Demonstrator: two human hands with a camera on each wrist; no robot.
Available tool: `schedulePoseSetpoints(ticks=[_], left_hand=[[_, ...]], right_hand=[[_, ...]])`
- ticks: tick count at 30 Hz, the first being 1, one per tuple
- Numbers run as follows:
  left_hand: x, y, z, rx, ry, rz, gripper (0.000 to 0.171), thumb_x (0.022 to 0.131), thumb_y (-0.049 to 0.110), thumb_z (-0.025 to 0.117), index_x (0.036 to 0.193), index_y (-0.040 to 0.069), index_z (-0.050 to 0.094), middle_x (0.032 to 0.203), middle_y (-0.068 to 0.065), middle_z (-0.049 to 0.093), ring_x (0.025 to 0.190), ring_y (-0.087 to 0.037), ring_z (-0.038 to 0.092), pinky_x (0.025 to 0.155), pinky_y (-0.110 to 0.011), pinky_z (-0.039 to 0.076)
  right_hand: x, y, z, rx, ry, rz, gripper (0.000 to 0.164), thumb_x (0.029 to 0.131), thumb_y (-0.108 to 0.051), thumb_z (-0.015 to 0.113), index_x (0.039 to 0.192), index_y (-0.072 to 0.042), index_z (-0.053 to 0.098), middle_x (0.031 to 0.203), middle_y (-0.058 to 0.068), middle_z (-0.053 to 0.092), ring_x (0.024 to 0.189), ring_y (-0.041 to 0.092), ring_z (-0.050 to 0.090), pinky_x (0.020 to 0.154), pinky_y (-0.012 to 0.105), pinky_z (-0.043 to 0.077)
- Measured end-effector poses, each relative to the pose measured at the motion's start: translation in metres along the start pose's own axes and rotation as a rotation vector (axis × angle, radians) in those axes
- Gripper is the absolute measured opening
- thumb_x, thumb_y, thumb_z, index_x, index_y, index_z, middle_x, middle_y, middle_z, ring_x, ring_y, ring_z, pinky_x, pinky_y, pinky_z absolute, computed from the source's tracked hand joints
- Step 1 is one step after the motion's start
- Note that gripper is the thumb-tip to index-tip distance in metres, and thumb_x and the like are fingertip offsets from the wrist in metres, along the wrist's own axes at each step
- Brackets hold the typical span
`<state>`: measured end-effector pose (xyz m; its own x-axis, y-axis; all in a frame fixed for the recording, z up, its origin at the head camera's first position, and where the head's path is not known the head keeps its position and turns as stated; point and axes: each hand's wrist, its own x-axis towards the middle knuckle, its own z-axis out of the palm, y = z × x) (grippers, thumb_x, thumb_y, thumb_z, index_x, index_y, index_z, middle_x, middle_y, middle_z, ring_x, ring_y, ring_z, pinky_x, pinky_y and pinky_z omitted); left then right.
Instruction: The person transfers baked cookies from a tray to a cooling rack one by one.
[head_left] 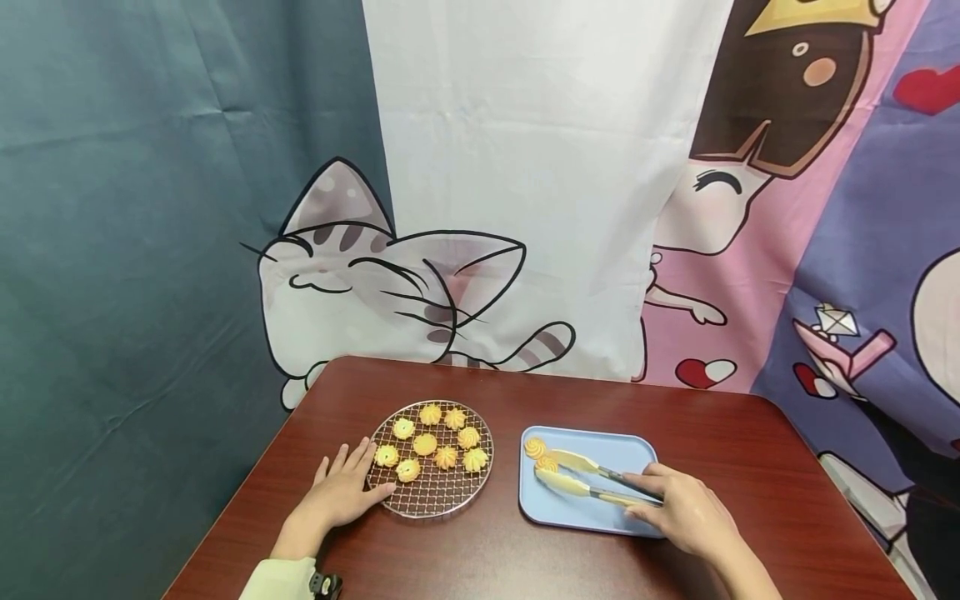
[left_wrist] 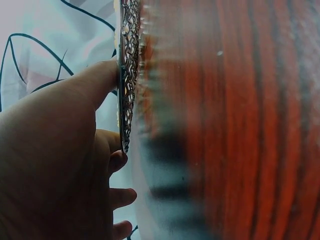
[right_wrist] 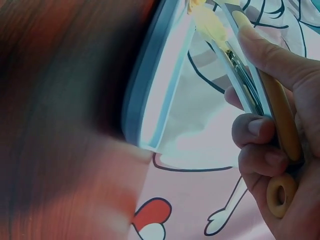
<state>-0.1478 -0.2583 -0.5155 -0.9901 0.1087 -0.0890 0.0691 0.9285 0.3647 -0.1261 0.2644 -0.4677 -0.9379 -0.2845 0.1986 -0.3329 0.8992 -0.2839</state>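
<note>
My left hand (head_left: 341,487) is spread at the left rim of a round wire cooling rack (head_left: 431,497), its thumb and index finger touching the rim. Several piped yellow cookies (head_left: 424,444) lie on the rack. In my right hand (head_left: 693,508) is a pair of tongs (head_left: 607,475) with pale yellow tips and metal arms; the right wrist view shows the fingers curled round the handles (right_wrist: 280,117). The tong tips are apart over a blue tray (head_left: 592,521), on either side of one swirl cookie (head_left: 547,463). Another swirl cookie (head_left: 535,447) sits just beyond it, at the tray's left end.
Rack and tray stand side by side on a dark red wooden table (head_left: 510,558), with a gap between them. Behind the table hangs a printed cloth (head_left: 540,167) with a cartoon cat, and a grey-green curtain (head_left: 135,292) is at the left.
</note>
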Motion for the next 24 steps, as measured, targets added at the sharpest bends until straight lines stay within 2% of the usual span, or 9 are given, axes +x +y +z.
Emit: schedulePoseSetpoints(ticks=[16,24], left_hand=[[0.001,-0.002,0.002,-0.005,-0.027,-0.016,0.097,0.093,0.066,0.057,0.159,0.001,0.027,0.166,-0.020,0.022,0.150,-0.053,0.014,0.117,-0.072,0.006],[0.000,-0.002,0.001,-0.005,-0.025,-0.016,0.097,0.093,0.064,0.059,0.159,0.000,0.028,0.166,-0.020,0.023,0.150,-0.053,0.015,0.116,-0.072,0.007]], right_hand=[[0.002,-0.018,-0.005,0.013,0.086,-0.100,0.045,0.072,-0.036,0.091,0.115,-0.032,0.079,0.088,-0.021,0.057,0.067,-0.004,0.045,0.053,0.020,0.036],[0.007,-0.028,-0.005,0.014,0.095,-0.151,0.045,0.072,-0.037,0.090,0.116,-0.032,0.079,0.089,-0.026,0.054,0.066,-0.005,0.044,0.052,0.019,0.036]])
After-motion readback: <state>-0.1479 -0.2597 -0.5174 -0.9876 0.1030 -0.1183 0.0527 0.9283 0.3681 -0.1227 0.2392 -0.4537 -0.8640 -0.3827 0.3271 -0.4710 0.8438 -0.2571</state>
